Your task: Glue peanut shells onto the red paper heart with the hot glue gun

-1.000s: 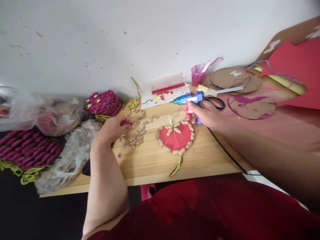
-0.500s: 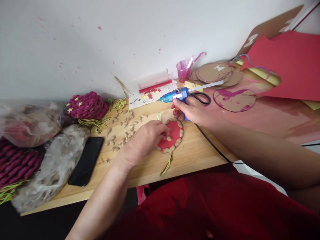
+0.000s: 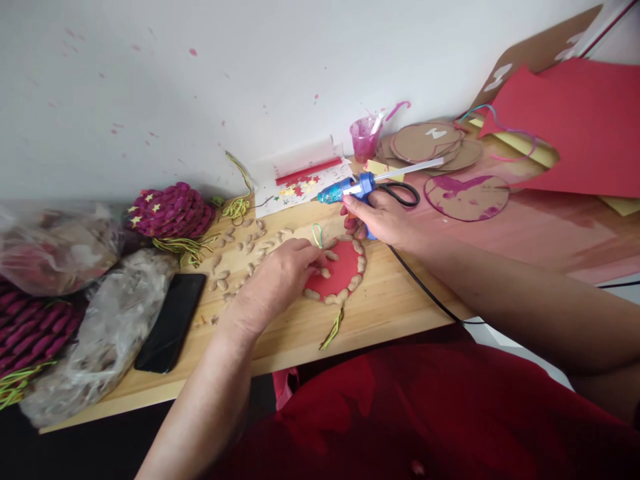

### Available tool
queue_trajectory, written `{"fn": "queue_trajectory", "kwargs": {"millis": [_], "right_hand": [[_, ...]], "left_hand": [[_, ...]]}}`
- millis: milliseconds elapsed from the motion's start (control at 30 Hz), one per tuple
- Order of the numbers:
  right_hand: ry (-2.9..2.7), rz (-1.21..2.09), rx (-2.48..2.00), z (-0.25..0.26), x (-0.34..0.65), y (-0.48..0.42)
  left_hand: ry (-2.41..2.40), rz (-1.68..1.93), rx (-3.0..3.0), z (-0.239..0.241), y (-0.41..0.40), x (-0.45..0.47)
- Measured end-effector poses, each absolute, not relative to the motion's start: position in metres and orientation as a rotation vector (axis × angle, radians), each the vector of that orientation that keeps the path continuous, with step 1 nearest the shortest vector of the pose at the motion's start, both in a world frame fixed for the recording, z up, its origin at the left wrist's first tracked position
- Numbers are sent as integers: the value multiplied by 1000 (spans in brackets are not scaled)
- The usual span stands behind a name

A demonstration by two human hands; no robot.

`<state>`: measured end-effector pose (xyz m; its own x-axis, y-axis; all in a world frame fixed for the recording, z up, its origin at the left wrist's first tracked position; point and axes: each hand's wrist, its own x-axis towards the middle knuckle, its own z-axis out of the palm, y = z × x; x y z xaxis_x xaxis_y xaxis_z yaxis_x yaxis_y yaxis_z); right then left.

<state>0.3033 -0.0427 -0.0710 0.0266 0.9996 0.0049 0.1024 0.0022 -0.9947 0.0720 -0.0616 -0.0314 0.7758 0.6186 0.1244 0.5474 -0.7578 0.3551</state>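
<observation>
Many peanuts (image 3: 223, 275) are lying beside a red shape (image 3: 344, 270) on our table (image 3: 295, 343). Our right hand (image 3: 384, 219) is gripping a glue gun (image 3: 345, 189); our left hand (image 3: 286, 272) is leaning over the shape, and we cannot tell if it is pinching anything

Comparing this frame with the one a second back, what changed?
The left hand moved rightward from the loose peanuts to over the red piece; a peanut shows at its fingertips, whether gripped is unclear. The phone, mostly hidden before, now shows. The right hand still holds the glue gun.
</observation>
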Motion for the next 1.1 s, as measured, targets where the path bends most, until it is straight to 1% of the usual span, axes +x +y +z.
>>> {"fn": "queue_trajectory", "kwargs": {"millis": [233,467,667,800,1100], "right_hand": [[-1263,1146,-1313,-71,303,-42],[-1254,1149,-1313,-72,304,-42],[-1262,1159,-1294,-75,305,-40],[-1251,1160,-1294,-75,305,-41],[-1282,1127,-1319,-72,304,-42]], "left_hand": [[845,261,2750,-35,-64,64],[724,281,2732,-39,-64,63],[891,456,2712,-41,-67,56],[995,413,2650,-45,-72,50],[985,410,2618,-47,-73,53]]}}
